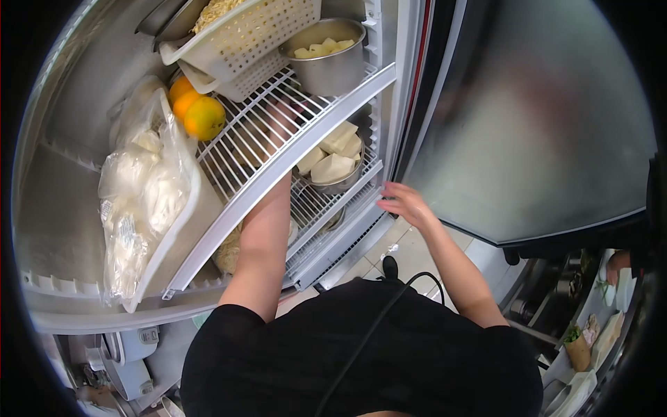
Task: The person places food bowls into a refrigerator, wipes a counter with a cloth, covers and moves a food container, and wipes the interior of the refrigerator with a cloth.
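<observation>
My left arm reaches into the refrigerator beneath the upper wire shelf. Through the shelf's bars my left hand shows only in part, so its fingers and anything in them are hidden. To the right of that arm, on the shelf below, a metal bowl holds several pale, thick-cut pieces. My right hand is held near the refrigerator's door-side frame, fingers stretched out, with nothing in it. Behind it stands the glass door, swung open.
On the upper shelf are a white perforated basket, a metal pot of pale chunks, oranges and a white tray with plastic-wrapped white bundles. At the lower right, another person's hand is over a counter.
</observation>
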### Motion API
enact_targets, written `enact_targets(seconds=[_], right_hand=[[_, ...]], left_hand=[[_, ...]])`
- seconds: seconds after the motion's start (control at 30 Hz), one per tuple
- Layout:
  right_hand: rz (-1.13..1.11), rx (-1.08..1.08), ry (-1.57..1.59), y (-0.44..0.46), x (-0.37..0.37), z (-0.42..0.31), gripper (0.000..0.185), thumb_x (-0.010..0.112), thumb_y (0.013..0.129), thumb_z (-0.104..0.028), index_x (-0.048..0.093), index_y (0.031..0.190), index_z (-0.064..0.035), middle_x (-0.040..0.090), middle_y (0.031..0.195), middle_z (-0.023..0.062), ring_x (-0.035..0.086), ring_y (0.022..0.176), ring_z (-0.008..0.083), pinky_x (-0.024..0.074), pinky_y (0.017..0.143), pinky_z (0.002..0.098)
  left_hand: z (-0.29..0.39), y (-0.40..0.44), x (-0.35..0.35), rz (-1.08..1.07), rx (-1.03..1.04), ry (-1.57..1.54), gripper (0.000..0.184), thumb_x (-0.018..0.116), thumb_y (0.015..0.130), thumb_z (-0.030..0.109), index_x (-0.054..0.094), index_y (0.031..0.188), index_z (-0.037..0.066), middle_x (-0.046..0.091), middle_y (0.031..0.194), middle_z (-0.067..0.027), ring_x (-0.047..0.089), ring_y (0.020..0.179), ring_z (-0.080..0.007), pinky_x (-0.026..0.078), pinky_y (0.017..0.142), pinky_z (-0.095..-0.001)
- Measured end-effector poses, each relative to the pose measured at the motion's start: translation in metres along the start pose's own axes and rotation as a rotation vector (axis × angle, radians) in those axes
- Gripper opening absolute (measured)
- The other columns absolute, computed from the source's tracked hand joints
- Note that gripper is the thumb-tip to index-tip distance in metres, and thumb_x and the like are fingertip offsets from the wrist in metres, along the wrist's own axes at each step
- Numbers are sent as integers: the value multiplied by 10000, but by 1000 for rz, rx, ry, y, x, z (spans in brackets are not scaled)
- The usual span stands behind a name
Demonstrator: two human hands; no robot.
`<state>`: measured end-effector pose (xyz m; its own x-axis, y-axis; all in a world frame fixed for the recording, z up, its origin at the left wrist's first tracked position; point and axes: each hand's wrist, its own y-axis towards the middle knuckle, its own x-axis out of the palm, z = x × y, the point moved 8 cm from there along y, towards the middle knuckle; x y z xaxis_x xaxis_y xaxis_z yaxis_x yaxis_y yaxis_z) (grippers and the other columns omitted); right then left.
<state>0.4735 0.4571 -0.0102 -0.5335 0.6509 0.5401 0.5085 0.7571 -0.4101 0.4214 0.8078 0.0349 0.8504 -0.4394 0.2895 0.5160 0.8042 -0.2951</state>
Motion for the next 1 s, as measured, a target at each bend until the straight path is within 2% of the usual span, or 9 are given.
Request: enact_targets(seconds=[0.27, 0.4, 0.47, 0.53, 0.67, 0.77, 0.83, 0.9, 1.0], right_hand=[[554, -53, -108, -164, -133, 71, 320, 478, 842, -184, 464, 1078, 32, 552, 931, 131, 600, 804, 254, 504, 699, 292], [654, -75, -81, -211, -158, 79, 299, 488, 832, -159, 474, 1064, 29, 554, 917, 120, 604, 774, 233, 505, 666, 268], [690, -134, -162, -225, -171, 73, 280, 495, 820, -121, 478, 1061, 22, 559, 901, 108, 602, 760, 210, 501, 657, 255], [698, -189, -155, -239, -177, 64, 259, 506, 808, -93, 494, 1043, 17, 569, 845, 85, 592, 716, 163, 490, 630, 228], [803, -320, -224, -272, -220, 53, 178, 507, 807, -99, 554, 936, 14, 557, 698, 32, 520, 584, 88, 428, 526, 194], [878, -331, -383, -308, -245, 54, 219, 533, 820, -222, 593, 788, -14, 456, 556, -29, 388, 450, 43, 323, 417, 184], [892, -277, -312, -336, -270, 68, 238, 532, 823, -250, 584, 758, -26, 450, 551, -29, 388, 445, 45, 322, 415, 183], [929, -229, -158, -366, -295, 83, 288, 541, 822, -315, 553, 692, -58, 432, 539, -32, 385, 441, 49, 320, 413, 182], [964, -285, -14, -409, -343, 99, 262, 560, 810, -313, 558, 712, -70, 431, 548, -39, 391, 453, 49, 323, 415, 181]], left_hand=[[42, -83, 14, -367, 113, 171, 125, 476, 787, 69, 505, 866, -23, 536, 635, -92, 498, 459, -134, 417, 381, -220], [46, -195, 40, -470, 18, 616, 167, 472, 740, 51, 520, 857, -58, 521, 558, -81, 459, 372, -114, 368, 309, -208], [24, -239, 51, -687, -4, 692, 289, 430, 748, 32, 523, 1008, -53, 555, 626, -84, 482, 392, -85, 386, 317, -194], [18, -290, 64, -867, -53, 662, 288, 458, 722, 22, 538, 989, -53, 561, 607, -65, 481, 390, -71, 378, 308, -188], [81, -338, 74, -760, 162, 757, 347, 456, 738, 31, 500, 1079, -12, 571, 635, -57, 479, 380, -69, 409, 334, -192], [143, -351, 73, -616, 367, 438, 428, 469, 726, 8, 455, 1153, 30, 580, 678, -68, 468, 361, -66, 393, 303, -171], [175, -351, 71, -546, 533, 262, 456, 468, 714, -30, 429, 1168, -4, 568, 703, -84, 485, 407, -95, 384, 324, -187], [187, -328, 62, -443, 608, 215, 434, 451, 717, -52, 385, 1146, -41, 548, 722, -118, 527, 482, -139, 433, 390, -215], [188, -327, 57, -181, 648, 98, 209, 460, 742, -57, 423, 948, -56, 522, 771, -123, 554, 578, -208, 492, 503, -243]])
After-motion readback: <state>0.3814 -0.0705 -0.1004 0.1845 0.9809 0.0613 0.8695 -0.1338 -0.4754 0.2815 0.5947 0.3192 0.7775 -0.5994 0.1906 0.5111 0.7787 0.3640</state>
